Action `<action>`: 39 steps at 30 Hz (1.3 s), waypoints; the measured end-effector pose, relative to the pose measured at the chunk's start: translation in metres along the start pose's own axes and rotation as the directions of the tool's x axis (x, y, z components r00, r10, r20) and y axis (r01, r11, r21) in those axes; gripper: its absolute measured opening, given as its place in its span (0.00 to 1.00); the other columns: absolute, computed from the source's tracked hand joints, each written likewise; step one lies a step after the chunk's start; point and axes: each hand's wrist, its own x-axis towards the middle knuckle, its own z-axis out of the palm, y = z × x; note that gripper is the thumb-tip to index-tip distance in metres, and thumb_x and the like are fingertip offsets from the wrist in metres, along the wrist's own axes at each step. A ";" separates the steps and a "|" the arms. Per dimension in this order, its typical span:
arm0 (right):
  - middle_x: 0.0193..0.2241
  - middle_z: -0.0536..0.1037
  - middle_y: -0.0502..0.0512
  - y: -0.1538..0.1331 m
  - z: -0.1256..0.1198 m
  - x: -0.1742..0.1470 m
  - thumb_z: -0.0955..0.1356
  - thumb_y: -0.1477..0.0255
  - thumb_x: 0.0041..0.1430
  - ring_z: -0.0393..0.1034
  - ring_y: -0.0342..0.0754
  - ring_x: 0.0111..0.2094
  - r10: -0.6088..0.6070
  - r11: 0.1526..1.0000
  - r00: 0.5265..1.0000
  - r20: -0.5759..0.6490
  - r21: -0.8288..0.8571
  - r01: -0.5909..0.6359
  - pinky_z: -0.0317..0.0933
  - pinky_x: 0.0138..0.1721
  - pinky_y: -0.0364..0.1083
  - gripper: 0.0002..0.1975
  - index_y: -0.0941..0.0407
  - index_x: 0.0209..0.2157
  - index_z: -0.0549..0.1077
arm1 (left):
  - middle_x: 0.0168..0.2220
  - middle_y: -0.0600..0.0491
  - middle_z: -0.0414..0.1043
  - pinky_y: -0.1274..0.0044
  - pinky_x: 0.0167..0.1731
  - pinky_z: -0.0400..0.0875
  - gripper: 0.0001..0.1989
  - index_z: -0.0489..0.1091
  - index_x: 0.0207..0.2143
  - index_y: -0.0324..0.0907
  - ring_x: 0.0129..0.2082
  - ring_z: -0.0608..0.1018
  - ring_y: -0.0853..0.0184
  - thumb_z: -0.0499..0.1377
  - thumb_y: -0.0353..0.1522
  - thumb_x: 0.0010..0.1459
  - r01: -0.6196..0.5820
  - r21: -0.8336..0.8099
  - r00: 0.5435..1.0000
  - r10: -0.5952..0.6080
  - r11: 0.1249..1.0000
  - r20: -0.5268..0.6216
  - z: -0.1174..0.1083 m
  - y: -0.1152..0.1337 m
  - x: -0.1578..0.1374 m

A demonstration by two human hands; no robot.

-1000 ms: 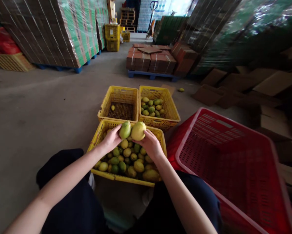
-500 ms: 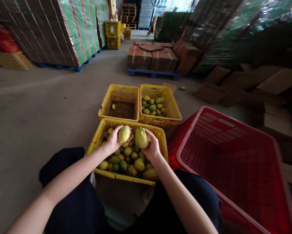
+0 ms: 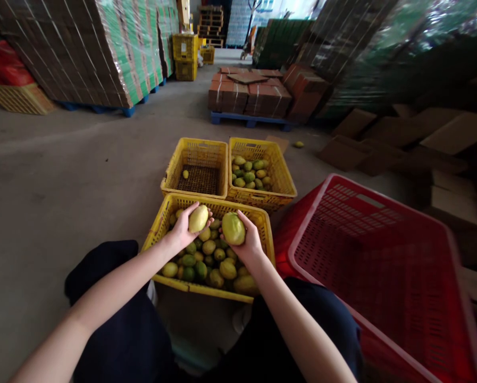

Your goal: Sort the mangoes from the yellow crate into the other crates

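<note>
My left hand (image 3: 182, 229) is closed around a pale yellow lemon (image 3: 199, 218). In my right hand (image 3: 251, 242) sits a larger, greener, bumpy lemon (image 3: 234, 229), gripped with the thumb on top. Both hands hover over a yellow plastic crate (image 3: 200, 290) between my knees. Loose green and yellow lemons (image 3: 208, 248) fill much of that crate, and my hands hide some of them.
Behind stand two more yellow crates: the left one (image 3: 174, 189) holds one small lemon, the right one (image 3: 284, 175) several. A big red crate (image 3: 321, 255) is at my right. One lemon (image 3: 299, 144) lies on the floor. Farther off are a pallet of cartons (image 3: 249, 98) and flattened cardboard (image 3: 393, 135).
My hands have moved slightly apart. Both lemons have been turned a little: the left one tilts more, and the right one shows a greener side.
</note>
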 end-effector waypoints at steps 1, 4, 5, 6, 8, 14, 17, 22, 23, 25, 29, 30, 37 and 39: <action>0.18 0.76 0.51 0.000 -0.001 0.002 0.67 0.66 0.56 0.74 0.49 0.22 0.015 1.000 1.000 -0.012 0.000 -0.015 0.70 0.23 0.47 0.09 0.56 0.27 0.72 | 0.27 0.47 0.76 0.80 0.25 0.76 0.12 0.72 0.33 0.33 0.26 0.79 0.67 0.53 0.31 0.63 0.009 -0.014 1.000 -0.009 1.000 0.007 -0.001 -0.001 0.001; 0.17 0.75 0.52 0.002 -0.004 0.007 0.67 0.66 0.55 0.74 0.51 0.23 0.039 0.999 0.998 -0.049 0.022 -0.038 0.70 0.22 0.48 0.08 0.55 0.27 0.71 | 0.26 0.47 0.76 0.79 0.25 0.76 0.14 0.72 0.32 0.33 0.27 0.79 0.67 0.49 0.29 0.64 0.026 -0.048 1.000 -0.026 0.999 -0.011 -0.002 -0.002 0.003; 0.17 0.75 0.51 0.003 -0.005 0.008 0.67 0.66 0.55 0.74 0.52 0.23 0.049 0.998 0.997 -0.055 0.034 -0.047 0.70 0.22 0.48 0.07 0.54 0.28 0.71 | 0.26 0.47 0.75 0.79 0.24 0.76 0.14 0.72 0.32 0.33 0.26 0.79 0.67 0.49 0.30 0.64 0.034 -0.054 0.999 -0.035 0.998 -0.018 -0.002 -0.002 0.003; 0.17 0.75 0.51 0.004 -0.005 0.009 0.67 0.66 0.55 0.74 0.52 0.23 0.062 0.997 0.996 -0.060 0.044 -0.060 0.70 0.22 0.48 0.06 0.54 0.29 0.71 | 0.25 0.48 0.75 0.79 0.23 0.76 0.14 0.72 0.32 0.34 0.25 0.78 0.68 0.50 0.32 0.64 0.042 -0.055 0.999 -0.043 0.998 -0.021 -0.002 -0.002 0.003; 0.17 0.75 0.51 0.005 -0.004 0.009 0.65 0.67 0.56 0.74 0.51 0.22 0.084 0.996 0.994 -0.066 0.049 -0.081 0.70 0.21 0.48 0.05 0.54 0.30 0.71 | 0.25 0.49 0.74 0.81 0.21 0.75 0.11 0.71 0.32 0.34 0.23 0.77 0.69 0.55 0.33 0.62 0.037 -0.044 0.999 -0.039 0.998 -0.032 0.000 0.000 0.001; 0.20 0.77 0.53 0.001 -0.003 0.007 0.65 0.68 0.59 0.73 0.48 0.21 0.073 0.997 0.997 -0.029 0.009 -0.073 0.70 0.20 0.45 0.06 0.56 0.32 0.70 | 0.25 0.47 0.73 0.83 0.18 0.74 0.11 0.71 0.34 0.33 0.22 0.76 0.70 0.53 0.33 0.61 0.083 -0.030 0.992 -0.086 0.996 -0.089 0.001 0.005 -0.001; 0.20 0.77 0.51 0.000 -0.002 0.008 0.67 0.69 0.57 0.75 0.47 0.24 0.077 0.997 0.996 -0.038 0.026 -0.076 0.72 0.22 0.44 0.04 0.55 0.32 0.69 | 0.26 0.44 0.74 0.80 0.18 0.75 0.16 0.71 0.37 0.32 0.23 0.78 0.66 0.49 0.36 0.63 0.140 -0.041 0.977 -0.145 0.989 -0.155 -0.001 0.004 0.000; 0.20 0.77 0.51 0.002 -0.003 0.011 0.68 0.63 0.57 0.76 0.47 0.23 0.136 0.991 0.991 -0.008 -0.016 -0.136 0.71 0.20 0.42 0.10 0.55 0.30 0.67 | 0.25 0.44 0.73 0.83 0.14 0.72 0.14 0.69 0.37 0.33 0.22 0.77 0.67 0.52 0.37 0.62 0.216 -0.077 0.956 -0.227 0.973 -0.186 0.000 0.003 0.000; 0.20 0.77 0.51 0.002 -0.004 0.011 0.69 0.63 0.57 0.76 0.47 0.23 0.140 0.990 0.990 0.000 -0.019 -0.140 0.71 0.20 0.42 0.10 0.55 0.30 0.67 | 0.24 0.45 0.72 0.84 0.14 0.71 0.14 0.69 0.36 0.34 0.21 0.76 0.68 0.51 0.37 0.62 0.222 -0.077 0.957 -0.232 0.972 -0.174 0.000 0.004 0.000; 0.20 0.77 0.52 0.003 -0.005 0.012 0.68 0.63 0.58 0.76 0.47 0.23 0.145 0.989 0.989 -0.007 -0.017 -0.145 0.71 0.20 0.41 0.11 0.55 0.31 0.68 | 0.23 0.46 0.71 0.86 0.12 0.68 0.14 0.68 0.33 0.35 0.18 0.74 0.70 0.51 0.37 0.63 0.229 -0.063 0.961 -0.236 0.971 -0.145 0.000 0.005 0.001; 0.20 0.76 0.49 0.003 -0.009 0.017 0.70 0.65 0.57 0.73 0.44 0.21 0.098 0.995 0.994 -0.044 -0.023 -0.099 0.71 0.21 0.41 0.09 0.55 0.31 0.68 | 0.22 0.47 0.71 0.86 0.10 0.63 0.14 0.67 0.30 0.36 0.16 0.71 0.72 0.53 0.38 0.62 0.196 0.015 0.977 -0.194 0.981 -0.084 -0.002 0.004 0.002; 0.19 0.76 0.48 0.004 -0.010 0.018 0.70 0.65 0.56 0.72 0.44 0.21 0.083 0.996 0.996 -0.038 -0.031 -0.084 0.71 0.20 0.41 0.09 0.55 0.31 0.68 | 0.22 0.47 0.71 0.86 0.09 0.63 0.14 0.67 0.30 0.36 0.16 0.71 0.72 0.54 0.39 0.61 0.180 0.044 0.982 -0.176 0.983 -0.070 -0.002 0.004 0.001; 0.23 0.75 0.48 0.006 -0.013 0.021 0.72 0.68 0.50 0.72 0.46 0.23 -0.021 0.998 0.999 0.035 -0.065 0.024 0.71 0.22 0.44 0.10 0.53 0.32 0.69 | 0.26 0.53 0.73 0.81 0.19 0.70 0.08 0.70 0.35 0.41 0.21 0.76 0.69 0.63 0.34 0.55 0.076 0.224 0.996 -0.083 0.972 0.021 -0.001 -0.001 0.001; 0.24 0.75 0.46 0.006 -0.011 0.018 0.73 0.71 0.46 0.72 0.46 0.24 -0.087 0.990 0.995 0.051 -0.105 0.092 0.70 0.23 0.45 0.12 0.52 0.34 0.69 | 0.27 0.53 0.73 0.81 0.21 0.69 0.07 0.70 0.33 0.39 0.23 0.76 0.69 0.64 0.32 0.53 0.024 0.320 0.999 -0.037 0.947 0.036 -0.003 -0.003 0.003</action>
